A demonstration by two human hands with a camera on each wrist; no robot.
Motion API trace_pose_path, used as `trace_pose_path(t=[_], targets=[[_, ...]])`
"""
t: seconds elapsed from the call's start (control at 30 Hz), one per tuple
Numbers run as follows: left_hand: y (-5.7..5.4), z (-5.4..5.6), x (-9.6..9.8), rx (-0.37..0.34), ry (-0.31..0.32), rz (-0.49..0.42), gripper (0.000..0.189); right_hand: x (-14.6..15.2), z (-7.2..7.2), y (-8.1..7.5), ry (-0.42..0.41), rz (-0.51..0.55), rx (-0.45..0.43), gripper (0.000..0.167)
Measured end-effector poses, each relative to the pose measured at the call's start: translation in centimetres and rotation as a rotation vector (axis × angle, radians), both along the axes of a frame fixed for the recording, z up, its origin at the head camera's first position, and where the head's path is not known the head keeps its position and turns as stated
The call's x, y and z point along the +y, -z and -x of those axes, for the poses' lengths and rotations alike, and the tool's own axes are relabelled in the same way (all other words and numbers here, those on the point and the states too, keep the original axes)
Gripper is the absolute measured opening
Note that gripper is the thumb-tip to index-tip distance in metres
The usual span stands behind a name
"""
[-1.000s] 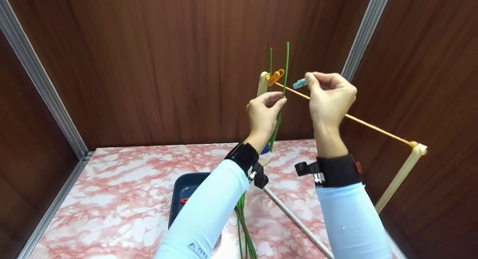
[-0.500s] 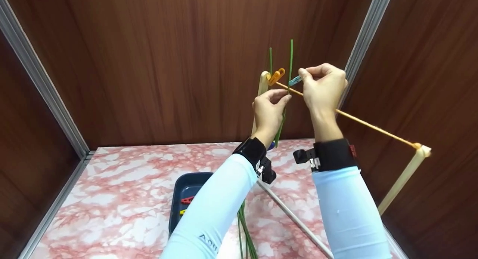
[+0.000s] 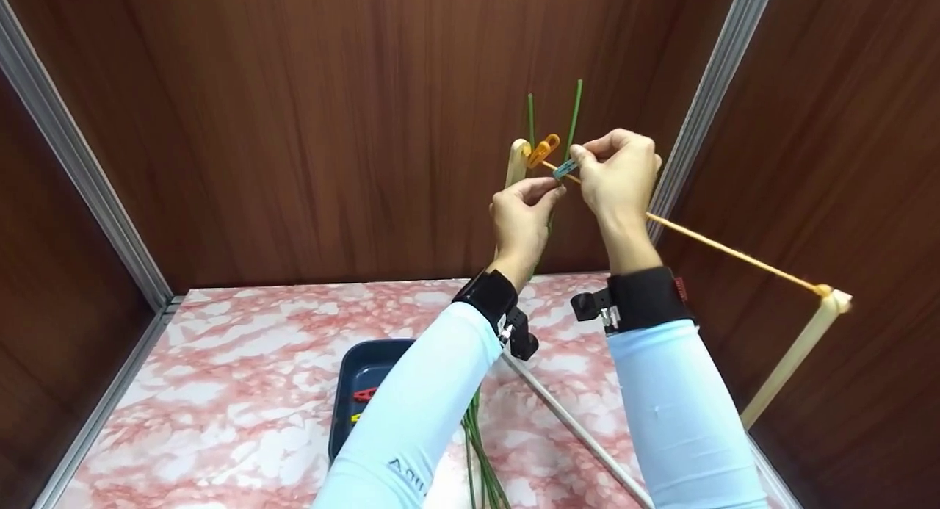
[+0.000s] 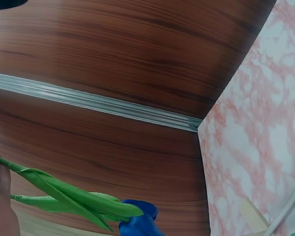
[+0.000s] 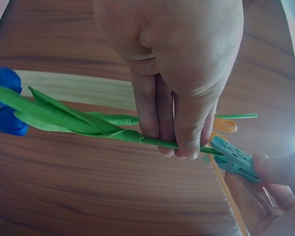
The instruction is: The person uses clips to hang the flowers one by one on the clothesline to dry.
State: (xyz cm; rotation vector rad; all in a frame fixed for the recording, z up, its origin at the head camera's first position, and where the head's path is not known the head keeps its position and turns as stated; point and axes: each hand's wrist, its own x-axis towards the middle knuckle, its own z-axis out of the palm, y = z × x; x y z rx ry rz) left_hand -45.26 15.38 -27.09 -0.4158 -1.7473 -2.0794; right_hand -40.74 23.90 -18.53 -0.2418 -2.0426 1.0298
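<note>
My left hand [image 3: 519,219] pinches the green stem [image 3: 575,112] of an artificial blue tulip against the orange string [image 3: 734,252]. In the right wrist view the tulip's blue flower [image 5: 10,122] and green leaves [image 5: 69,118] hang below that hand. Between thumb and fingers, my right hand [image 3: 623,175] pinches a teal clothespin [image 5: 234,160]. Its jaws are at the stem and string, just above the left fingertips; whether they grip both I cannot tell. Beside it an orange clothespin [image 3: 543,150] holds another stem [image 3: 531,116] on the string.
Wooden posts [image 3: 789,369] carry the string at both ends. A dark blue tray [image 3: 339,399] on the marbled tabletop [image 3: 242,377] holds a red clothespin [image 3: 365,394] and something yellow. Several green stems [image 3: 481,457] lie near a pale rod [image 3: 580,428]. Brown wood-grain panels enclose the table.
My right hand has moved left and brought the teal clothespin from beside the stem to the stem and string. The left hand shifted right, then slightly back, still pinching the stem.
</note>
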Motion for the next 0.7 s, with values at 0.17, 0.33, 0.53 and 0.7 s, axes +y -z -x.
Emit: trace_pose_path(t=[0.17, 0.33, 0.53, 0.7], targets=[[0.04, 0.11, 0.00, 0.002, -0.019, -0.036, 0.017, -0.11, 0.05, 0.29, -0.012, -0.005, -0.018, 0.013], [-0.02, 0.40, 0.05, 0.003, -0.058, -0.059, 0.025, -0.10, 0.09, 0.65, -0.028, 0.013, -0.034, 0.016], [-0.05, 0.62, 0.30, -0.004, -0.065, -0.027, 0.029, -0.03, 0.17, 0.77, -0.031, 0.024, -0.043, 0.017], [0.17, 0.66, 0.33, 0.007, -0.073, -0.016, 0.025, -0.05, 0.05, 0.79, -0.048, 0.033, -0.072, 0.020]])
